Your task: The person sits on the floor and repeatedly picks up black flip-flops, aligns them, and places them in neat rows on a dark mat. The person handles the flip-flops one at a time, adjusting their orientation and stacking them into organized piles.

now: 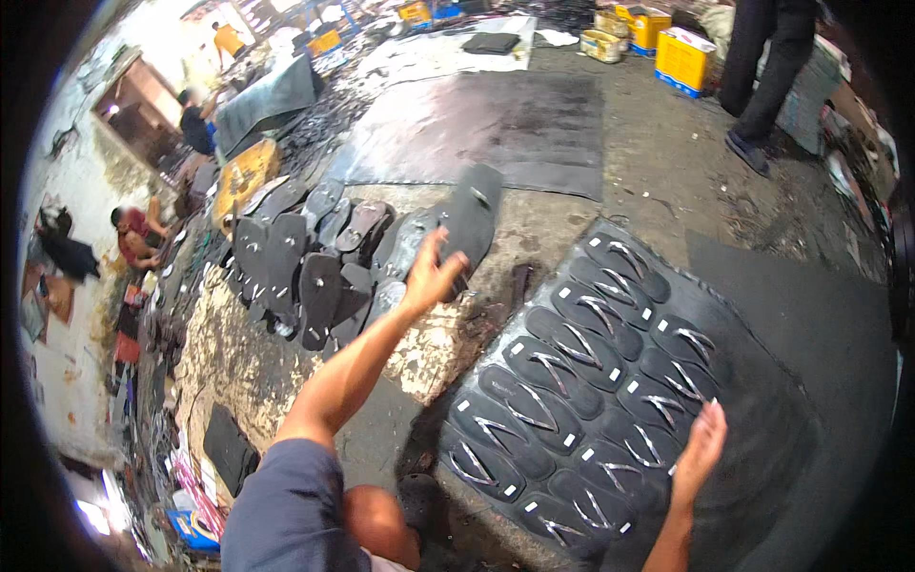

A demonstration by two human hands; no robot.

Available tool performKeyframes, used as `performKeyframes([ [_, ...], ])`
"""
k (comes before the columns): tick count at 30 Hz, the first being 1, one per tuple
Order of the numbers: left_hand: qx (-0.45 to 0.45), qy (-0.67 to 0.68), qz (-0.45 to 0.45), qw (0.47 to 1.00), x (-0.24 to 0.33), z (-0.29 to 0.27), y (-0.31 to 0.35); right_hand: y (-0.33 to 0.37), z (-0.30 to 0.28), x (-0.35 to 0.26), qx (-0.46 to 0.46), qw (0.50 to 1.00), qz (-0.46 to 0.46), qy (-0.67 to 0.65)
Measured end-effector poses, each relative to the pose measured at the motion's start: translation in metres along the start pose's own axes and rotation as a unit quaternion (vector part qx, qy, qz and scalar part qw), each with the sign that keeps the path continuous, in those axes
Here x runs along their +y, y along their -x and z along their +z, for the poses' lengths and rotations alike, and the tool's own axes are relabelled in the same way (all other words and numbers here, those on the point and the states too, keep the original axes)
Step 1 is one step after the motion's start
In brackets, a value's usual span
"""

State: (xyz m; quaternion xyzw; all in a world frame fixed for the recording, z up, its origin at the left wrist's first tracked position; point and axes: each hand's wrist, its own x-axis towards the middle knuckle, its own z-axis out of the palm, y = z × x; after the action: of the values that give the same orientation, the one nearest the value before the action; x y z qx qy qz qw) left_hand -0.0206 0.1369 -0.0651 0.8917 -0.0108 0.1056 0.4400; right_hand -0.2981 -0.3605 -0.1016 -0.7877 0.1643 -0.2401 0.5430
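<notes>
My left hand reaches out over the middle and grips a dark, foot-shaped sandal sole by its near end, with the sole tilted up. Beside it lies a heap of similar loose soles, several with small pale spots. On the right, flip-flops with shiny, V-shaped straps and small white labels lie in rows on a black sheet. My right hand is at the right side of these rows, its fingers stretched out close together. I see nothing held in it; whether it touches a flip-flop is unclear.
A large dark sheet lies flat beyond the heap. Yellow and blue boxes stand at the back right, near a standing person's legs. Other people sit at the left. A black folded piece lies near my left arm.
</notes>
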Motion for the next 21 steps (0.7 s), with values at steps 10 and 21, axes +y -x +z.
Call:
performKeyframes([
  [10, -0.382, 0.175, 0.049, 0.906, 0.137, 0.065, 0.205, -0.003, 0.111, -0.142, -0.164, 0.937, 0.085, -0.297],
  [21, -0.369, 0.334, -0.059, 0.865, 0.216, 0.045, 0.174, 0.036, 0.082, -0.171, -0.157, 0.951, 0.023, -0.267],
])
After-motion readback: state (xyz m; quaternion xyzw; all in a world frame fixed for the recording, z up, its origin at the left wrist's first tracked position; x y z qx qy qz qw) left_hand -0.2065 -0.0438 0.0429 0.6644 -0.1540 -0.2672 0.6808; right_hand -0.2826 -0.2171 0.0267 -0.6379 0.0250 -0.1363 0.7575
